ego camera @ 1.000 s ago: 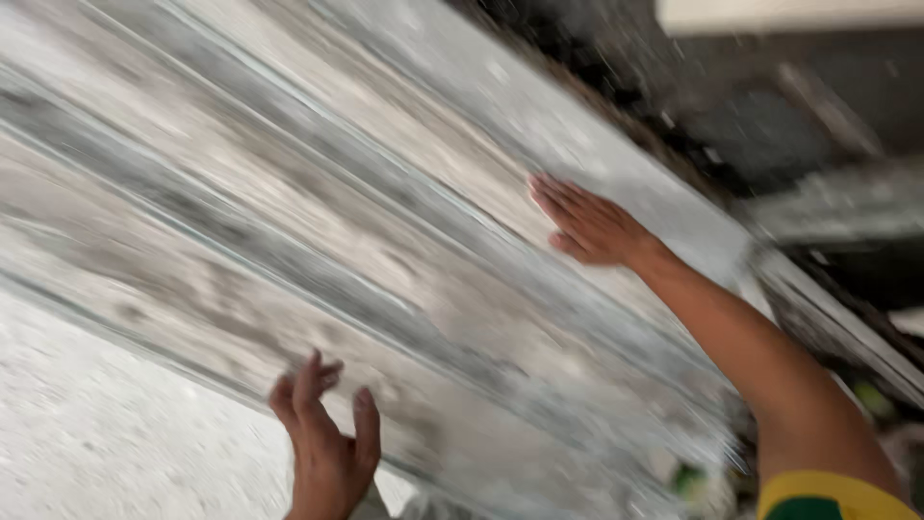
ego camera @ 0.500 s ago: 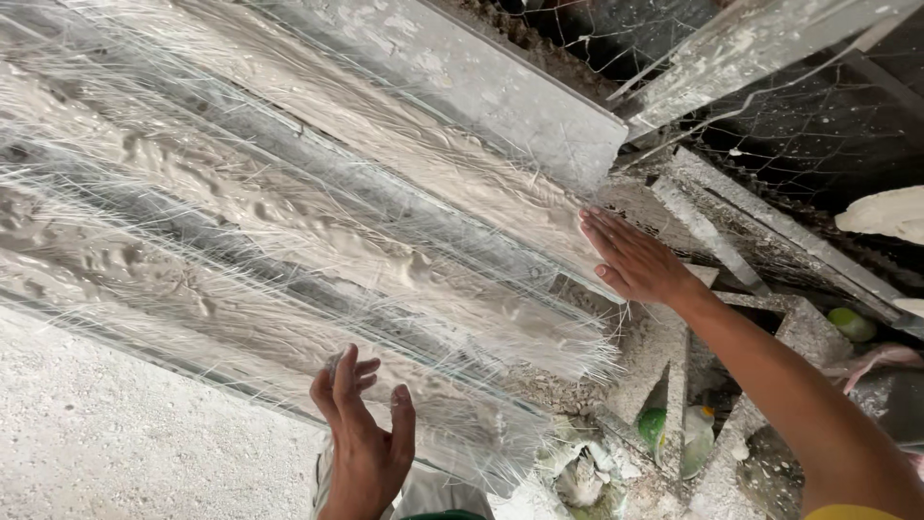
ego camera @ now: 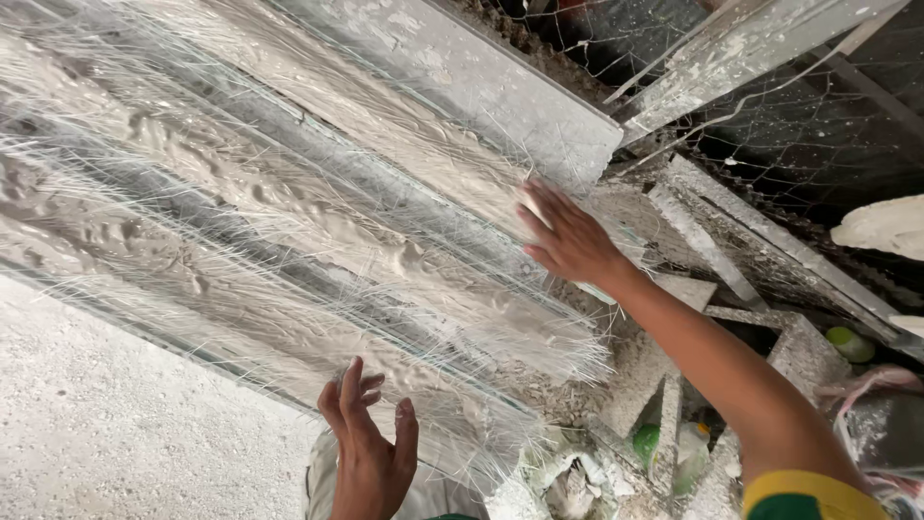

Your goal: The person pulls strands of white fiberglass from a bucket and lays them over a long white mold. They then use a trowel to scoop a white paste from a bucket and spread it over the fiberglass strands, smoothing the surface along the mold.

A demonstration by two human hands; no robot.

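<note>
A long grey mould (ego camera: pixel 289 221) runs diagonally across the view, coated with wet pale plaster and laid over with thin glass-like fibre strands (ego camera: pixel 520 337). My right hand (ego camera: pixel 570 241) lies flat, fingers spread, on the fibres near the mould's far edge by its end. My left hand (ego camera: pixel 368 453) is at the near edge, open with fingers raised, its fingertips touching the loose fibre ends. Neither hand holds anything.
A rough pale concrete surface (ego camera: pixel 115 433) lies on the near left. Beyond the mould's end stand plaster-caked frame pieces (ego camera: pixel 712 241), wire mesh (ego camera: pixel 808 125), rubble and a green bottle (ego camera: pixel 651 443). A white lump (ego camera: pixel 881 226) sits at the right.
The view has shifted along the mould toward its end. My right hand has pressed down onto the fibres and my left hand has stayed at the near edge.
</note>
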